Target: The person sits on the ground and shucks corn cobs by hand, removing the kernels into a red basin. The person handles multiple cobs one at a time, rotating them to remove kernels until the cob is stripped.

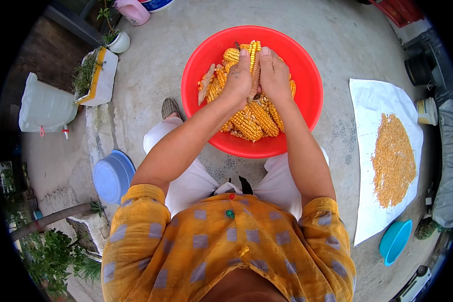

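Note:
Both my hands grip one partly shelled corn cob above a red plastic basin. My left hand is on its left side and my right hand on its right, thumbs near the upper end. Yellow kernels cover the cob's top, while a stripe lower down is bare. Below, the basin holds several yellow corn ears and loose kernels. A stripped cob leans at the pile's left edge. My palms hide part of the held cob.
On the right, a white sheet carries spread corn grains, with a teal basin near its lower corner. An upturned blue basin lies left of my knee. Farther left stand a foam planter box and a translucent water container.

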Available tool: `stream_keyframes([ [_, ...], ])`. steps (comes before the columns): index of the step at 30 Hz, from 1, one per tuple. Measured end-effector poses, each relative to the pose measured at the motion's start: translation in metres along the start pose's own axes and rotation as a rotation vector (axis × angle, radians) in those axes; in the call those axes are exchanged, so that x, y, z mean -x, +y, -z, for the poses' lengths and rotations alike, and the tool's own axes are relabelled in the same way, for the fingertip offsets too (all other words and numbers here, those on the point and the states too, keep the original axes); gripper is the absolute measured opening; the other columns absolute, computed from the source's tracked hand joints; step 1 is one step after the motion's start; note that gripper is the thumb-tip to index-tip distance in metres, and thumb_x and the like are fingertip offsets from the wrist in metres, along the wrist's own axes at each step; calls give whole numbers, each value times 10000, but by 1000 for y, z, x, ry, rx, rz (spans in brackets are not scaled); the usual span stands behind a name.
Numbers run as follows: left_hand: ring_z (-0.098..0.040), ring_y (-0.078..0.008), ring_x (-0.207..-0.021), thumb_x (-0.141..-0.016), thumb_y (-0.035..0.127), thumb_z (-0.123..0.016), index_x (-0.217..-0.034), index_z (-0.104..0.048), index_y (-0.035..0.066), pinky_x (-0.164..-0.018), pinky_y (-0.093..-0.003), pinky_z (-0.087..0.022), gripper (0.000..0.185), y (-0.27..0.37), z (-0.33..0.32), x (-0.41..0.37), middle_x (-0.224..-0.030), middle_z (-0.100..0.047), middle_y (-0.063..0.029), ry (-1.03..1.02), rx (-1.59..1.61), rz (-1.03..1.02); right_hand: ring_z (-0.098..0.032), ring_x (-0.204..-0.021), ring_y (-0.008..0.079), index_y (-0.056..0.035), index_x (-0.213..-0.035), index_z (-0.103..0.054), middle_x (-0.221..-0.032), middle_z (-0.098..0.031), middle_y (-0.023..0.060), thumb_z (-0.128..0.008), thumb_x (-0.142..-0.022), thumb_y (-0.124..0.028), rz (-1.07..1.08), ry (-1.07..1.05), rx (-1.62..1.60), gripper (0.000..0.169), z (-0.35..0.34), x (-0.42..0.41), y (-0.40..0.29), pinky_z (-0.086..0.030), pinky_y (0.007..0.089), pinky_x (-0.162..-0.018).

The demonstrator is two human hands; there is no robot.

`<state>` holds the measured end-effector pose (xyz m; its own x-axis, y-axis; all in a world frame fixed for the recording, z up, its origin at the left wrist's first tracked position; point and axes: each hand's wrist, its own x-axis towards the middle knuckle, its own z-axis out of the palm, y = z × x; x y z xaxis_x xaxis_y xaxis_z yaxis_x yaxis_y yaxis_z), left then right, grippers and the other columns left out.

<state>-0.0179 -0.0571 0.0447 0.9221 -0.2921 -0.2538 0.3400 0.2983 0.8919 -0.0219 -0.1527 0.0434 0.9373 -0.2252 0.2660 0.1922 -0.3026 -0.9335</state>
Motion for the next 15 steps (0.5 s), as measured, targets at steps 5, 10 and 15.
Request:
stream_keyframes([
  [5,-478,-117,-502,-963,503,-222,-853,-545,67,-450,-259,-393,554,-3,-5,2,-636,-536,-36,-20,-131,-22,-574,-577,318,23,-818,-542,-593,-536,187,-379,-946,-381,-91,-1,98,455,9,0,-18,-450,404,-577],
  [10,-476,-120,-489,-961,505,-237,-834,-548,58,-447,-258,-399,559,-7,-6,3,-628,-533,-38,-30,-117,-36,-570,-579,319,21,-812,-540,-609,-544,192,-356,-952,-350,27,78,126,437,7,-2,-7,-442,413,-580],
  [15,-473,-120,-483,-963,498,-245,-837,-560,67,-444,-259,-400,548,-6,-5,4,-621,-530,-38,8,-135,-44,-573,-586,317,22,-817,-545,-619,-550,194,-344,-956,-312,42,97,138,413,3,-2,-3,-440,415,-583],
])
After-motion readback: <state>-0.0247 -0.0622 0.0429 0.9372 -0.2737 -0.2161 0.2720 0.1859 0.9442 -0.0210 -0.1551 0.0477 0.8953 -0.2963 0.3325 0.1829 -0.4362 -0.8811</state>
